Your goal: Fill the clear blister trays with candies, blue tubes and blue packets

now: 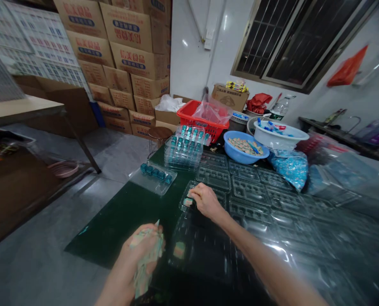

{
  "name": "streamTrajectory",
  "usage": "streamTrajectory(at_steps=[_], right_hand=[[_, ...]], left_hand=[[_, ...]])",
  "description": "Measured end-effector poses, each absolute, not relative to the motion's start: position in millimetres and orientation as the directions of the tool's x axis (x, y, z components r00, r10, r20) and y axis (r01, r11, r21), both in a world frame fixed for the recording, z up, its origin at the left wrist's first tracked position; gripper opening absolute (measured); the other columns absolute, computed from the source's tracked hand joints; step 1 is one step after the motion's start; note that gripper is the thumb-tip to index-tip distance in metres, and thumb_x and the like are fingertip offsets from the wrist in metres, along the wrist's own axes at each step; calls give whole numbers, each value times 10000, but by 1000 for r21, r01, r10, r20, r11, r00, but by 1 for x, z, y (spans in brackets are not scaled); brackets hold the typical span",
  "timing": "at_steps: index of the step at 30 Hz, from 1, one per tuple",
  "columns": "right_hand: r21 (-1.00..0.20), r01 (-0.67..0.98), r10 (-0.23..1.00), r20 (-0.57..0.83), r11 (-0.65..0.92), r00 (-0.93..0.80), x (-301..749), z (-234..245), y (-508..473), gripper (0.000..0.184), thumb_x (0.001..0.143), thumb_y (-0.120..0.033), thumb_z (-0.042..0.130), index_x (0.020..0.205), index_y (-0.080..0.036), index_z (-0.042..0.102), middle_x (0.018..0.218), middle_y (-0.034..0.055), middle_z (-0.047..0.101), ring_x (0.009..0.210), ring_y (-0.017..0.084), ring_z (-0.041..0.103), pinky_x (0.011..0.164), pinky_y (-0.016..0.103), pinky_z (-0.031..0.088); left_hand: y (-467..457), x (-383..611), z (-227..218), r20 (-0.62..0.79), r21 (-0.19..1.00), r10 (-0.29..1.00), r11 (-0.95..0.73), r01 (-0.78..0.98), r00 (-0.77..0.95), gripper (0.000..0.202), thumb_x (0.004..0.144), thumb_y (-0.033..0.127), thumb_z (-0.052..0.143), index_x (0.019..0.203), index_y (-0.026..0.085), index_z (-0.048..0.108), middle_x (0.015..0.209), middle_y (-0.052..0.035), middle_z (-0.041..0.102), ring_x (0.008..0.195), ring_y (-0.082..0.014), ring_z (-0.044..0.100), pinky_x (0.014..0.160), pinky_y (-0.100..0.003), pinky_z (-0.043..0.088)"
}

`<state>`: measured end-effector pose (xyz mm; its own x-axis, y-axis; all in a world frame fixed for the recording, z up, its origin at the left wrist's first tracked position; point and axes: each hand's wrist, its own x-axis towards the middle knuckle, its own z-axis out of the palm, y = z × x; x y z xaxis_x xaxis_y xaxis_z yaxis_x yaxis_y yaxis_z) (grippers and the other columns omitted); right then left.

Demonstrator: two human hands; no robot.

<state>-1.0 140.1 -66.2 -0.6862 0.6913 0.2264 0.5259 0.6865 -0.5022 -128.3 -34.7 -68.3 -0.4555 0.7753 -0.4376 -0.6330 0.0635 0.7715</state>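
Our left hand (138, 257) is clamped around a crumpled wad of pale slips (147, 259); our right hand (206, 202), fingers pinched together, holds a small square slip (188, 202) against a clear ribbed plastic tray (205, 193) on the green mat (119, 225).

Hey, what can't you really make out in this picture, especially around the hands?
Head view:
- Bundle of small pieces in the left hand: the fingers cover much of it, and its markings are blurred.
- Right hand: its fingers hide what they touch in the plastic tray.
- Red basket: a plastic bag hides its contents.
- Stacked cartons: the top edge cuts them off.
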Motion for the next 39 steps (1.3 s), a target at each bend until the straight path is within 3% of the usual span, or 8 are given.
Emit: streamTrajectory(at_steps=[6, 10, 14, 20, 26, 31, 34, 39], right_hand=[[-524, 568, 730, 164, 635, -664, -3, -72, 147, 74, 757, -223, 575, 765, -180, 635, 679, -15, 615, 622, 119, 547, 554, 199, 378], [-446, 644, 768, 186, 622, -613, -7, -71, 136, 71, 697, -206, 614, 635, -182, 589, 725, 24, 580, 764, 179, 508, 600, 245, 346], [-410, 655, 770, 259, 635, -584, -8, -55, 116, 12, 726, -186, 586, 727, -182, 576, 807, 46, 553, 824, 188, 479, 644, 263, 340], [-658, 401, 654, 188, 638, -733, -7, -32, 74, 147, 790, -243, 529, 672, -203, 606, 656, -14, 578, 626, 121, 506, 584, 227, 349], [-907, 320, 664, -63, 273, -745, -10, -35, 67, 97, 689, -154, 547, 607, -157, 600, 523, -32, 524, 486, 84, 454, 455, 185, 309], [-978, 205, 695, -130, 25, -707, -5, -32, 78, 139, 692, -267, 592, 633, -141, 590, 517, -43, 491, 426, 53, 374, 416, 171, 284], [-958, 266, 795, -77, 109, -602, 2, -39, 97, 218, 711, -348, 579, 676, -134, 602, 523, -41, 496, 414, 51, 353, 417, 177, 285], [-817, 514, 859, -46, 261, -510, 4, -65, 131, 219, 698, -320, 569, 608, -129, 628, 544, -10, 559, 506, 95, 468, 482, 190, 328]], left_hand=[[-35, -129, -66, -440, 760, 790, 74, -646, -427, 349, 496, 233, 752, 785, 168, 568, 750, -23, 619, 517, -137, 552, 280, -148, 299], [-38, -130, -63, -438, 745, 825, 112, -658, -356, 271, 611, 264, 697, 831, 156, 581, 729, -37, 622, 524, -113, 549, 325, -144, 319], [-36, -131, -63, -427, 663, 861, 90, -744, -277, 240, 695, 267, 640, 905, 171, 574, 878, -68, 627, 640, -140, 592, 349, -148, 339], [-27, -126, -60, -409, 631, 870, 54, -774, -273, 223, 749, 286, 582, 932, 158, 567, 676, -24, 593, 463, -86, 527, 350, -157, 362], [-24, -117, -60, -315, 756, 891, 27, -655, -327, 221, 758, 289, 577, 942, 173, 537, 569, 24, 539, 382, -57, 444, 341, -157, 348], [-23, -119, -59, -430, 642, 854, 60, -764, -294, 174, 745, 201, 576, 899, 162, 506, 631, -24, 582, 443, -79, 507, 335, -133, 328], [-23, -125, -63, -450, 551, 858, 49, -833, -247, 150, 743, 149, 557, 883, 150, 503, 756, -68, 604, 520, -104, 558, 316, -125, 303], [-21, -130, -67, -444, 537, 859, 26, -843, -256, 173, 741, 141, 570, 905, 141, 512, 842, -91, 597, 603, -133, 590, 319, -125, 323]])
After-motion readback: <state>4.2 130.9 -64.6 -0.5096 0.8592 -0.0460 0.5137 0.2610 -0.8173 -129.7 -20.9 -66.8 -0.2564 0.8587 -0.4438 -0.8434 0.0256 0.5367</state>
